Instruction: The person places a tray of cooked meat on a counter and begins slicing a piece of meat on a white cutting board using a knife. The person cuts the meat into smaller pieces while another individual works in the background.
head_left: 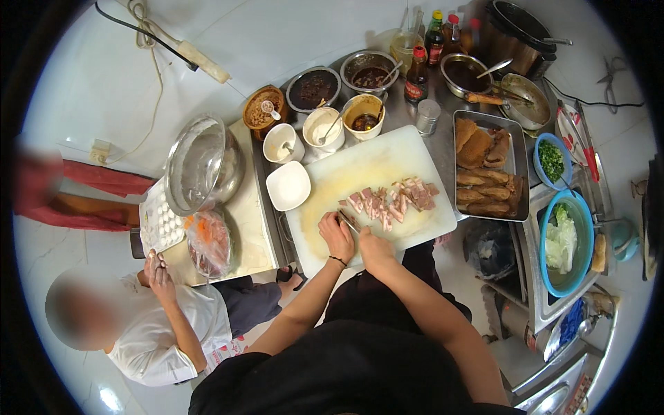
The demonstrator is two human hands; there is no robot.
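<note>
On the white cutting board, slices of cooked, pink-and-pale meat lie in a loose row. My right hand is closed round a knife, whose blade shows almost edge-on and slants up to the left. Close against the blade's left side is my left hand, wearing a dark wristband, its fingers bent together and low over the board. Whatever lies beneath those fingers is hidden. The nearest cut pieces are just beyond the knife. A white square dish rests at the board's left corner.
Right of the board is a metal tray of browned meat. Sauce bowls and bottles line the back. A blue basin of lettuce stands far right. At left are a steel bowl, eggs and another person.
</note>
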